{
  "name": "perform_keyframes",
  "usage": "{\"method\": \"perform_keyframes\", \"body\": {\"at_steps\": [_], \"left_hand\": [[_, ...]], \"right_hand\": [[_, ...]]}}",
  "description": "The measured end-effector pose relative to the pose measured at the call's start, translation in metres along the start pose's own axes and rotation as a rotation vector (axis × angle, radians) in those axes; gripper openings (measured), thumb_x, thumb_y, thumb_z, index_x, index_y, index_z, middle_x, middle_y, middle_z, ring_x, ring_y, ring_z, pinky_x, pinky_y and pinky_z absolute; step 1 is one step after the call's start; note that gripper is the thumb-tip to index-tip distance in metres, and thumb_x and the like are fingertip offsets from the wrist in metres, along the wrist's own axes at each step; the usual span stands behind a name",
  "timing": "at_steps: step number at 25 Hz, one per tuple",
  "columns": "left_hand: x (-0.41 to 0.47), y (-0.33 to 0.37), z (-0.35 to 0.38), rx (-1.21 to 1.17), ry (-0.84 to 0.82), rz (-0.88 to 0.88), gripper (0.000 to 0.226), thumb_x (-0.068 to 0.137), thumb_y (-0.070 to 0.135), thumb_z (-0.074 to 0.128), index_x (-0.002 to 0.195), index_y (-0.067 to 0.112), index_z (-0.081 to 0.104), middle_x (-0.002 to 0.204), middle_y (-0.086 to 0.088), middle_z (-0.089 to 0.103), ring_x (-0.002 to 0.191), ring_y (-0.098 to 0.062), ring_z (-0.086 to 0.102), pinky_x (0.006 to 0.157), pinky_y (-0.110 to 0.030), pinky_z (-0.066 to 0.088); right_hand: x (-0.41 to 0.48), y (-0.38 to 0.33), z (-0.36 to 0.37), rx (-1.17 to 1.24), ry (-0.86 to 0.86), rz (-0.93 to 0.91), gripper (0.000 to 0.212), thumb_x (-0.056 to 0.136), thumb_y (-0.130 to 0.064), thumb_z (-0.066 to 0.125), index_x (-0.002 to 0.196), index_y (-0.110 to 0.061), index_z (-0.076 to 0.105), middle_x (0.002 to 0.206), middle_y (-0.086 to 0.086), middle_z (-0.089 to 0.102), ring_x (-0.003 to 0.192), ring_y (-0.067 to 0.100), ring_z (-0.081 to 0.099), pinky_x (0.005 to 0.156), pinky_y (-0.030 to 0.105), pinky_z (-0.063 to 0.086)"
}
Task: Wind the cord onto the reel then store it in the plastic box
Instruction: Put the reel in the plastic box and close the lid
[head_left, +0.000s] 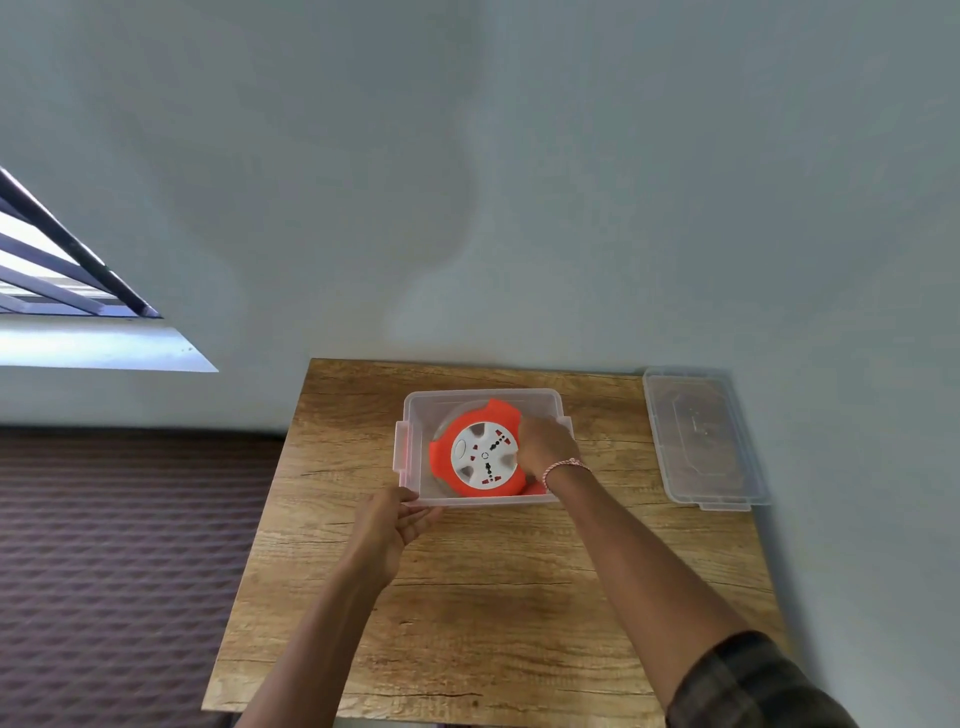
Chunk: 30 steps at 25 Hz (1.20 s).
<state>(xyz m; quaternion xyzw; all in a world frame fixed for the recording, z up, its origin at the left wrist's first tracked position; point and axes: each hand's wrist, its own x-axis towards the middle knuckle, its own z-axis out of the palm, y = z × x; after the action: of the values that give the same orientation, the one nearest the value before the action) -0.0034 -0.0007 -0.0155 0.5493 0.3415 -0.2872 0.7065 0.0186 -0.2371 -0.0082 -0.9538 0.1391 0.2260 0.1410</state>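
An orange reel with a white socket face lies flat inside the clear plastic box at the back middle of the wooden table. My right hand reaches into the box and grips the reel's right edge. My left hand holds the box's near left corner at the rim. No loose cord shows; a bit of orange peeks out under my right wrist.
The box's clear lid lies flat at the table's back right corner, against the wall. The wooden table stands against a grey wall. A dark patterned mattress lies to the left, and a barred window sits upper left.
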Motion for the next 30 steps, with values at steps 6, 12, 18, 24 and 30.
{"method": "perform_keyframes", "body": {"at_steps": [6,12,18,24,30], "left_hand": [[0.004,0.01,-0.003,0.681,0.233,0.301,0.033,0.095,0.027,0.072,0.116,0.009,0.053,0.12,-0.017,0.065,0.098,-0.03,0.07,0.078,-0.045,0.063],[-0.011,0.003,0.033,0.969,0.307,1.191,0.032,0.088,0.011,0.079,0.114,0.015,0.061,0.117,-0.006,0.063,0.108,-0.021,0.058,0.09,-0.036,0.052],[-0.023,-0.072,0.109,1.182,-0.467,1.186,0.014,0.097,0.015,0.065,0.105,0.027,0.066,0.097,0.018,0.065,0.074,0.003,0.059,0.067,-0.021,0.051],[-0.004,-0.146,0.153,1.192,-0.514,0.537,0.019,0.106,0.032,0.056,0.122,0.023,0.063,0.099,0.004,0.071,0.09,-0.016,0.068,0.085,-0.032,0.054],[-0.002,-0.151,0.17,1.03,-0.532,0.346,0.042,0.107,0.057,0.043,0.122,0.022,0.059,0.1,0.002,0.071,0.085,-0.017,0.069,0.074,-0.034,0.057]], "right_hand": [[-0.018,0.015,-0.004,0.236,0.321,-0.008,0.015,0.098,-0.02,0.066,0.086,-0.011,0.067,0.083,0.006,0.074,0.08,0.021,0.071,0.074,0.035,0.062],[-0.064,0.086,0.004,0.694,0.603,0.06,0.009,0.097,-0.023,0.067,0.09,-0.024,0.072,0.074,-0.011,0.07,0.067,0.005,0.069,0.062,0.021,0.059],[-0.102,0.187,0.061,1.476,0.804,0.889,0.007,0.094,-0.005,0.066,0.087,-0.002,0.066,0.086,0.025,0.076,0.062,0.025,0.073,0.075,0.044,0.064],[-0.097,0.238,0.062,1.642,0.699,0.994,0.018,0.093,-0.012,0.074,0.089,0.005,0.07,0.089,0.022,0.073,0.08,0.032,0.075,0.076,0.041,0.065],[-0.09,0.243,0.058,1.755,0.706,0.927,0.009,0.093,0.006,0.064,0.101,0.011,0.064,0.1,0.028,0.074,0.082,0.035,0.076,0.087,0.048,0.062]]}}
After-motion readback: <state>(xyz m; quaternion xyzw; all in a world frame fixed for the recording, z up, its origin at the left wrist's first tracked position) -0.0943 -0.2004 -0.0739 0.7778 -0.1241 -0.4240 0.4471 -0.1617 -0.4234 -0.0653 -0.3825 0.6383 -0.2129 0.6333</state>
